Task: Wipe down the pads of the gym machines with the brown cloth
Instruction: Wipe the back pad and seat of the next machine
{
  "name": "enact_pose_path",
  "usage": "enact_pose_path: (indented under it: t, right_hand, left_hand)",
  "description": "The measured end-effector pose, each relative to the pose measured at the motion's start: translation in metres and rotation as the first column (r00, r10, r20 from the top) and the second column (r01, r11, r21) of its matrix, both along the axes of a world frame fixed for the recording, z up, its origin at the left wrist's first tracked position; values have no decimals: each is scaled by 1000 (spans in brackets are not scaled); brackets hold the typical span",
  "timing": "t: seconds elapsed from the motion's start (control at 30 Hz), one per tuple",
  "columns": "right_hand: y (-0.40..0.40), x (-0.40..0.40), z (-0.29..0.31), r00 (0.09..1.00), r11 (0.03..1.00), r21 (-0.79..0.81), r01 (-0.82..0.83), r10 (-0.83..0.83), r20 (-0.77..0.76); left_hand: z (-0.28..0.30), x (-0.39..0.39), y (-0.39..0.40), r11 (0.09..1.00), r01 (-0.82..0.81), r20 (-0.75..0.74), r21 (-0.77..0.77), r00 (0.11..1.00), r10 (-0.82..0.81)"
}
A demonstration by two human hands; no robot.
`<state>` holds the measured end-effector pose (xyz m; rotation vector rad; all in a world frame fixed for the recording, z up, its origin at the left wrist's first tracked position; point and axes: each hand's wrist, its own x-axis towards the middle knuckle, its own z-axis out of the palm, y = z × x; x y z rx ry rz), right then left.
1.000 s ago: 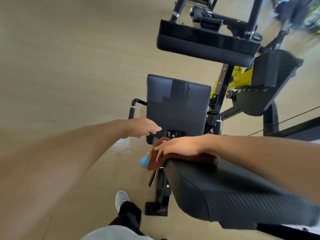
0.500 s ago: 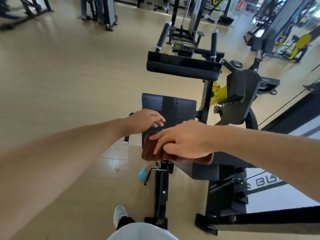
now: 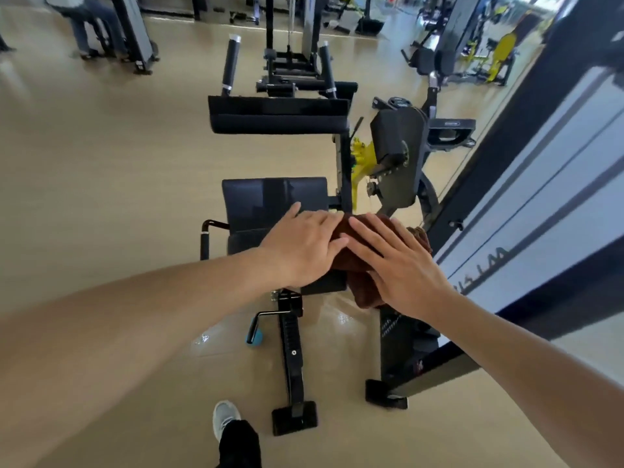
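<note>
Head view: both your hands lie flat on the cloth [image 3: 366,231] over the near pad [image 3: 250,238].

Your left hand [image 3: 304,248] and right hand [image 3: 401,265] press side by side, fingers straight and slightly spread, gripping nothing. Brown cloth bunches under them, draping off the pad's right edge. A long far pad [image 3: 277,118] sits well beyond.

Both palms lie flat on the brown cloth [image 3: 361,261]: the left hand [image 3: 304,248] on its left part, the right hand [image 3: 401,265] just beside, fingers overlapping, above the black seat pad [image 3: 270,201].
</note>
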<state>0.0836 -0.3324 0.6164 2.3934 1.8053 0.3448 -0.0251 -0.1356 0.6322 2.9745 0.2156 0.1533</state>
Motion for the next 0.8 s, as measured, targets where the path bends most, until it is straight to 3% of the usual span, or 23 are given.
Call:
enact_pose_path:
  t: [0.1, 0.23, 0.43, 0.67, 0.8]
  right_hand:
    - [-31, 20, -11, 985, 986, 101, 129, -116, -126]
    - [-40, 20, -20, 897, 923, 222, 314, -212, -389]
    - [-4, 3, -10, 918, 918, 343, 199, -53, -393]
    - [91, -37, 51, 899, 999, -26, 29, -37, -435]
    - [161, -48, 68, 780, 967, -239, -83, -86, -620]
  left_hand:
    - [6, 40, -30, 997, 72, -69, 27, 995, -70]
    - [13, 69, -35, 989, 117, -127, -92, 984, -128]
    - [11, 28, 5, 972, 141, 21, -186, 990, -139]
    - [8, -52, 86, 901, -36, -18, -431, 999, 31]
    - [-14, -78, 131, 846, -180, -47, -502, 982, 182]
